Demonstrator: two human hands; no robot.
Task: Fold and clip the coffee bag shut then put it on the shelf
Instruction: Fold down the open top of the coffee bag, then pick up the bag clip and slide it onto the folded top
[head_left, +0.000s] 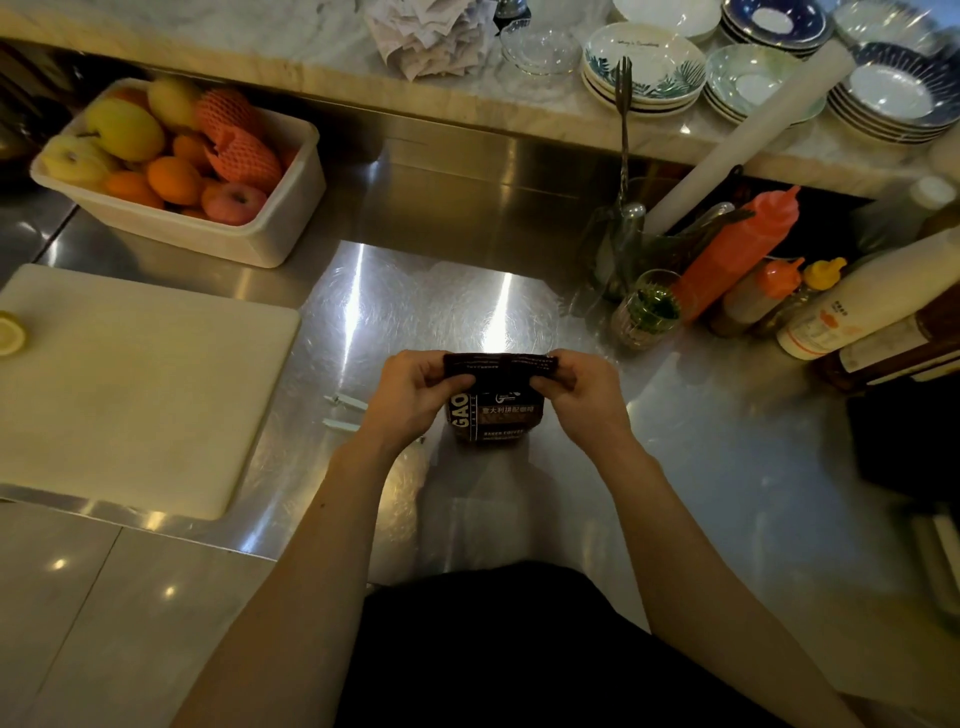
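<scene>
A dark brown coffee bag (501, 413) stands upright on the steel counter (415, 312) in front of me. Its top edge is rolled over into a flat band. My left hand (415, 395) pinches the left end of that fold and my right hand (582, 392) pinches the right end, thumbs on the near side. Two pale clips (345, 413) lie on the counter just left of my left hand, untouched. The marble shelf (322, 67) runs along the back above the counter.
A white cutting board (130, 384) with a lemon half (10, 332) lies at left. Behind it stands a white tub of fruit (176, 166). Sauce bottles (737, 260), a toothpick jar (647, 312) and a utensil holder crowd the right. Stacked bowls (644, 67) fill the shelf's right part.
</scene>
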